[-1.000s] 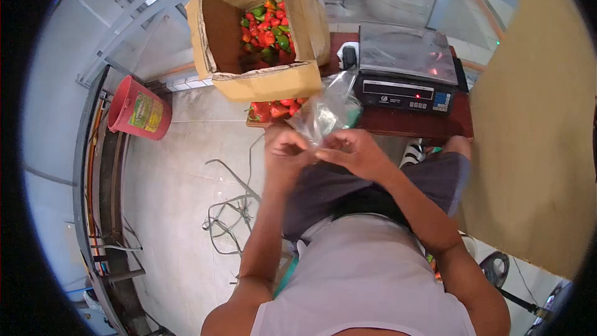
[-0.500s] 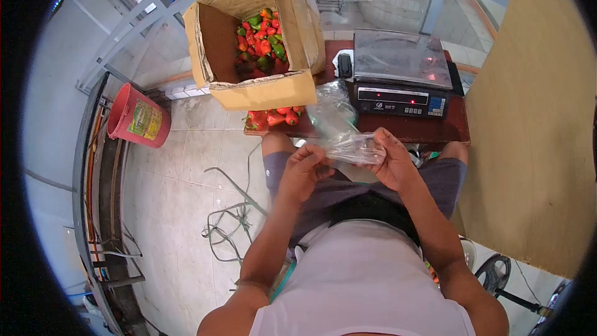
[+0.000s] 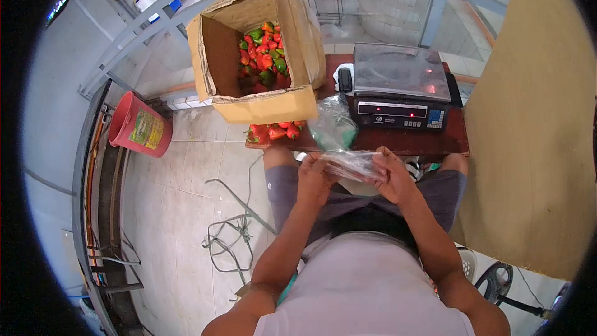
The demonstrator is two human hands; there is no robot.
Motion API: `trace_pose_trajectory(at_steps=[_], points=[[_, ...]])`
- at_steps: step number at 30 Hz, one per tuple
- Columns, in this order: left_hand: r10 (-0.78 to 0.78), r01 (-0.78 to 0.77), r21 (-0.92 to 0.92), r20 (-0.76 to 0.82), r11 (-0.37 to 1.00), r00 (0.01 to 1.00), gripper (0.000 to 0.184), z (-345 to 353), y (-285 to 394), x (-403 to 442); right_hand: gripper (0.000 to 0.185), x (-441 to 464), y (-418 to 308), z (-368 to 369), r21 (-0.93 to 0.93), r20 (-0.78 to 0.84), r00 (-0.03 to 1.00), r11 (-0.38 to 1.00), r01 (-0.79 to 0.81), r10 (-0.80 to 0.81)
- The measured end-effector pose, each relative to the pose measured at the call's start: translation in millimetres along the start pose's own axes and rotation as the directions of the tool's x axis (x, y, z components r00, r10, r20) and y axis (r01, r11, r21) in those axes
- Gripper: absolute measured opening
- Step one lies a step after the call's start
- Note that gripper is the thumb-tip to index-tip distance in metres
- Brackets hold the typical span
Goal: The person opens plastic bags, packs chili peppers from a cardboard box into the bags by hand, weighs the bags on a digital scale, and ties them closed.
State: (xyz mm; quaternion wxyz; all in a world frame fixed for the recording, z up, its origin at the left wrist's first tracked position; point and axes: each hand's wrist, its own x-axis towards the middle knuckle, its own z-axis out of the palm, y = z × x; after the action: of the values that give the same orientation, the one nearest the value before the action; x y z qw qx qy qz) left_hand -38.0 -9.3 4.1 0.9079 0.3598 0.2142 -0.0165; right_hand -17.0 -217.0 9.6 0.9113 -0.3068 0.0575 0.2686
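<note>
A clear plastic bag (image 3: 353, 164) is stretched sideways between my two hands, above my lap. My left hand (image 3: 316, 177) pinches its left end, and my right hand (image 3: 393, 174) grips the right end with thumb and fingers. Just beyond lies a bundle of clear plastic with something green (image 3: 334, 129) under it, on the red-brown bench. I cannot tell if the held bag is part of that bundle. Several red peppers (image 3: 277, 130) sit on the bench edge, left of the bundle.
A cardboard box (image 3: 267, 107) holding red and green peppers (image 3: 264, 53) stands tilted on the bench. To its right is a digital scale (image 3: 401, 106). A pink bucket (image 3: 140, 124) and loose green strapping (image 3: 227, 236) are on the floor. A tan board (image 3: 528, 149) rises at right.
My hands have moved slightly toward me, and the bag between them is drawn flatter and wider. The camera view has tipped a little, shifting the bench and box lower.
</note>
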Motion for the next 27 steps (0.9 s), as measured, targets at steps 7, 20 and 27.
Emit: trace_pose_trajectory(at_steps=[7,20,27], points=[[0.005,-0.116,0.494,0.221,0.861,0.975,0.011,-1.4,-23.5,-15.5,0.030,9.5,-9.1,-2.3,-0.965,0.219,0.752,-0.024,0.261,-0.622],[0.066,-0.328,0.631,0.401,0.703,0.914,0.018,14.3,-22.2,-21.0,0.044,3.3,2.4,-8.3,-0.915,0.343,0.835,-0.355,0.192,-0.431],[-0.141,-0.231,0.885,0.190,-0.403,0.972,0.020,33.3,-17.3,-30.8,0.045,1.8,-8.5,29.9,-0.855,0.175,0.947,-0.518,0.011,-0.269]])
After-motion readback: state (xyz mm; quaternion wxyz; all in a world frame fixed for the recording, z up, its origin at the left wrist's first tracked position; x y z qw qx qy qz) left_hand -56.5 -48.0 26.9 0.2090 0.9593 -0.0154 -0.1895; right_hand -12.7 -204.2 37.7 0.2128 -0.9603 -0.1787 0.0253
